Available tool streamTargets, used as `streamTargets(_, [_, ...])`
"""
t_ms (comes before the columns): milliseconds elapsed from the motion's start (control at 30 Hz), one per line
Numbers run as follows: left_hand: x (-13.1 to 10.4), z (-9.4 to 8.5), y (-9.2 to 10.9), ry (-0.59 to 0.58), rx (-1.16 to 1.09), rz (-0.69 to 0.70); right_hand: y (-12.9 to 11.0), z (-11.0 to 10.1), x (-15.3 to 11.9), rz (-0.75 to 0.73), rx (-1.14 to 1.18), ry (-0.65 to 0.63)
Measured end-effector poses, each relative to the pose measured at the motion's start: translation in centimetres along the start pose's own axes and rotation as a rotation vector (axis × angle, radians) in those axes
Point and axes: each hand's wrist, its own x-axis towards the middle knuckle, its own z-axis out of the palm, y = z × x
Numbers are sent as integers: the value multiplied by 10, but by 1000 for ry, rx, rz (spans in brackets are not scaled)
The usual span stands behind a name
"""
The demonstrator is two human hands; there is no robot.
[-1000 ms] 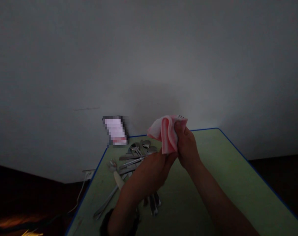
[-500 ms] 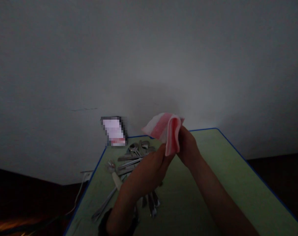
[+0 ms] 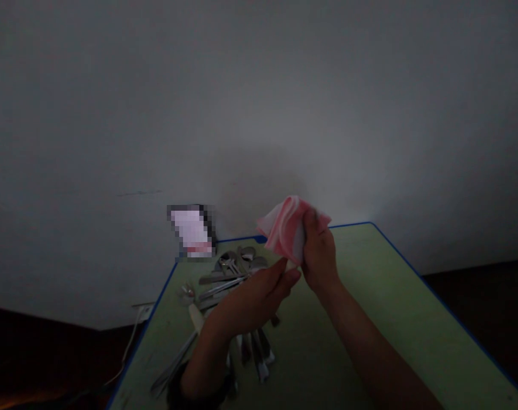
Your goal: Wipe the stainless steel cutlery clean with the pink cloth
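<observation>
A pink and white striped cloth (image 3: pixel 284 225) is bunched up above the far part of the green table. My right hand (image 3: pixel 321 250) is closed round its right side, thumb up against the folds. Below the cloth, my left hand (image 3: pixel 262 293) has its fingers pinched near the lower edge, on a small pale piece that I cannot make out. Spoons, forks and other metal cutlery (image 3: pixel 222 279) lie in a loose pile beneath and beside my left hand, partly hidden by it and its forearm.
The green table (image 3: pixel 370 285) has a blue edge and meets a grey wall. A blurred device with a lit screen (image 3: pixel 192 230) leans at the back left corner. Left of the table, a white cable (image 3: pixel 128 347) hangs near a wall socket.
The cloth has been turned and bunched differently, with my right hand now further over its front. My left fingers have come down slightly, below the cloth's edge. The view has shifted a little.
</observation>
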Motion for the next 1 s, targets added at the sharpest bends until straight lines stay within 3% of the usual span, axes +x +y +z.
streamTargets(200, [1, -6, 1, 30, -85, 46, 0, -11, 3, -40, -210, 29])
streamTargets(367, [5, 1, 2, 108, -7, 33, 4, -11, 7, 12, -203, 58])
streamTargets(633, [9, -1, -3, 170, -38, 1, -9, -21, 17, 181, 168, -363])
streamTargets(700, [8, -2, -3, 155, -49, 9, -11, -24, 19, 182, 190, -405])
streamTargets(900, [7, -1, 0, 111, -28, 26, 0, -19, 18, 110, 126, -265])
streamTargets(1000, [6, -2, 0, 74, -32, 16, 2, -17, 16, 90, 93, -263])
